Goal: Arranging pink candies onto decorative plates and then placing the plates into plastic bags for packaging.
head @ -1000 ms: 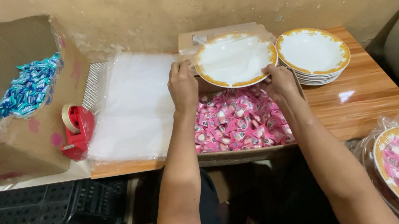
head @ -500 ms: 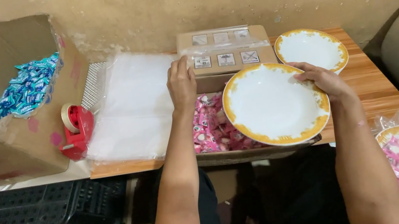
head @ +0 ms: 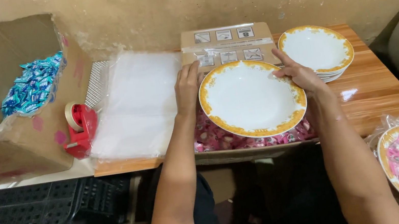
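The white gold-rimmed plate [head: 251,98], half a second ago held out at 4 o'clock by the right hand [head: 300,74] alone, now lies centred over the carton of pink candy sachets [head: 223,137]; the left hand [head: 187,85] has rejoined, gripping its 9 o'clock rim. The tilted box [head: 12,136] at 9 o'clock holds blue sachets [head: 32,87].

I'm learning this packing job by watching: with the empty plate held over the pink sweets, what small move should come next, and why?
Probably lower the white, gold-rimmed plate onto the pink wrapped sweets and free one hand. Both the left hand and right hand hold its rim, and it is empty.
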